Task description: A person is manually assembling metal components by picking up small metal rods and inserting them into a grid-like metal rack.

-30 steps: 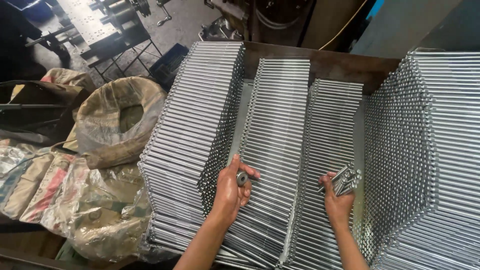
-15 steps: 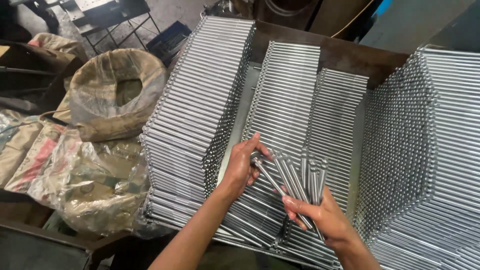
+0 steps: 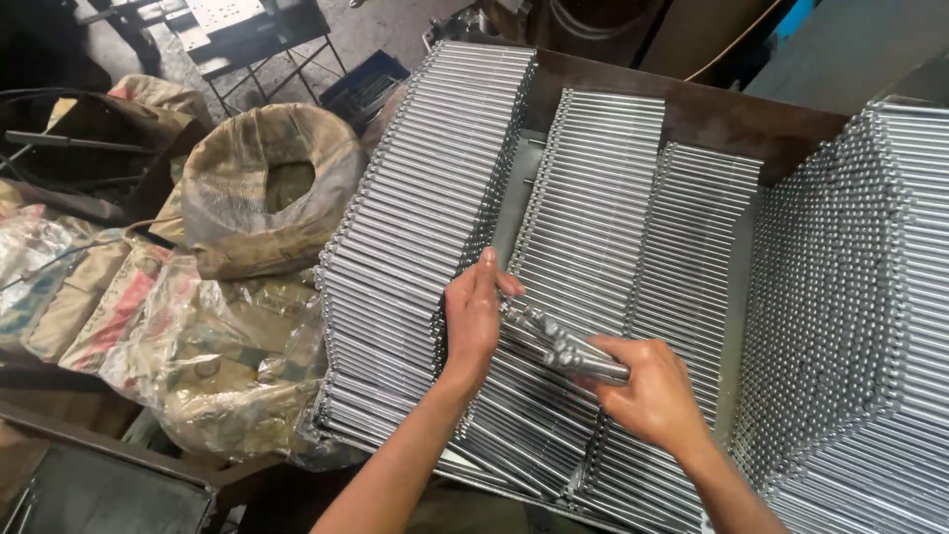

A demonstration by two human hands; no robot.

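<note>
Both my hands hold a small bundle of shiny steel rods lying across a sloped stack of rods. My left hand presses its flat fingers against the bundle's left end, beside the tall left stack. My right hand grips the bundle's right end from above. The rods in the bundle lie slantwise over the stacked rods beneath.
More rod stacks fill the brown metal bin: one in the middle right and a tall one with ends facing me at right. At left lie a rolled-down sack and plastic bags. A metal frame stands behind.
The bundle, spread and held farther right before, has been gathered tight and laid leftward across the stack. My left hand now presses against its end.
</note>
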